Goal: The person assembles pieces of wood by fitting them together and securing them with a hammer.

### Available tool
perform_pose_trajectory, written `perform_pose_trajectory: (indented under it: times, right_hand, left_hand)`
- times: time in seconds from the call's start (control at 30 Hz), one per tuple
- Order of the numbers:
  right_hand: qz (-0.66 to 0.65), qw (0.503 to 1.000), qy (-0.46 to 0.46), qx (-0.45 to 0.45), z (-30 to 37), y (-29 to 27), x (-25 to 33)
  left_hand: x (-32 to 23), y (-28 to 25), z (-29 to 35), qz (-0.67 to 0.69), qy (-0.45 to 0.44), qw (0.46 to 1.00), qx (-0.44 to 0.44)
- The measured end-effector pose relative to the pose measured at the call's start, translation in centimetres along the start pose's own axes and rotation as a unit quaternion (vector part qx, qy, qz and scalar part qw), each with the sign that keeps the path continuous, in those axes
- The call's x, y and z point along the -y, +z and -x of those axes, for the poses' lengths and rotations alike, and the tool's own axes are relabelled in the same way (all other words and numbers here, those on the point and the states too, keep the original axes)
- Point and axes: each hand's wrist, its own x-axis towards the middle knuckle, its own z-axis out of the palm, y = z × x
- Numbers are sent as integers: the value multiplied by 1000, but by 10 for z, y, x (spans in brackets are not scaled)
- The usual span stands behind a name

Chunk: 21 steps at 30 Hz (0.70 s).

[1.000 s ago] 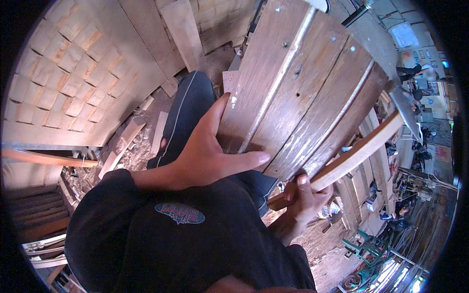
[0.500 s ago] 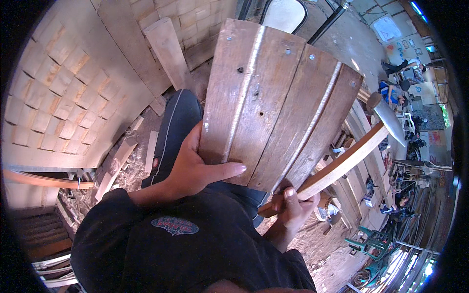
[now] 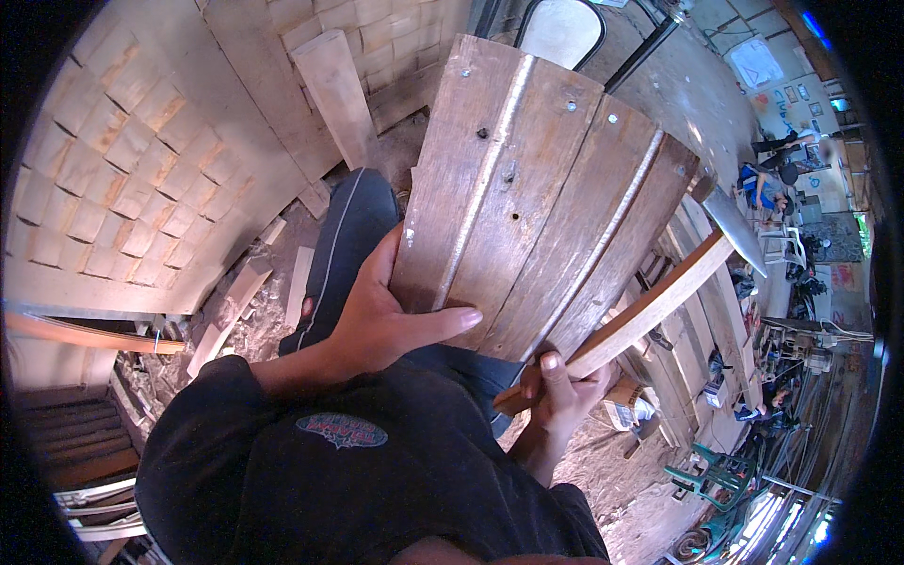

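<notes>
A brown wooden panel of joined planks is tilted up over my lap. It has two pale lengthwise stripes, several screw heads and small dark holes. My left hand grips its lower left edge, the thumb lying on the face and the fingers hidden behind. In my right hand, by the panel's lower right corner, is a hammer. Its wooden handle slants up to the right, and the metal head stands beside the panel's right edge. The right thumb presses along the handle; whether those fingers also touch the panel I cannot tell.
At the left leans a large board faced with woven wooden strips, with an upright plank beside it. Wood offcuts litter the floor. Long boards lie at the right, near a green chair. Other people are far off.
In the picture the panel has shifted slightly right. The hammer head has come a little lower and left, closer to the panel's edge. Both hands keep their holds.
</notes>
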Motion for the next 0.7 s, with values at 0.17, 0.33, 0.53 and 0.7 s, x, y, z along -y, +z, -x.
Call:
perform_pose_trajectory:
  times: [0.17,0.33,0.53,0.7]
  right_hand:
    - [12,1000,-9,8,-1,-9,-13]
    - [40,999,-7,14,-4,-17,-21]
    - [39,997,55,21,0,-9,-24]
    - [41,997,62,28,-3,-7,-24]
  left_hand:
    - [4,-5,2,-3,3,1000,28]
    - [1,-11,7,-72,-31,997,22]
    - [-8,-18,-2,-65,-130,987,67]
    - [3,-13,-2,2,-54,996,68]
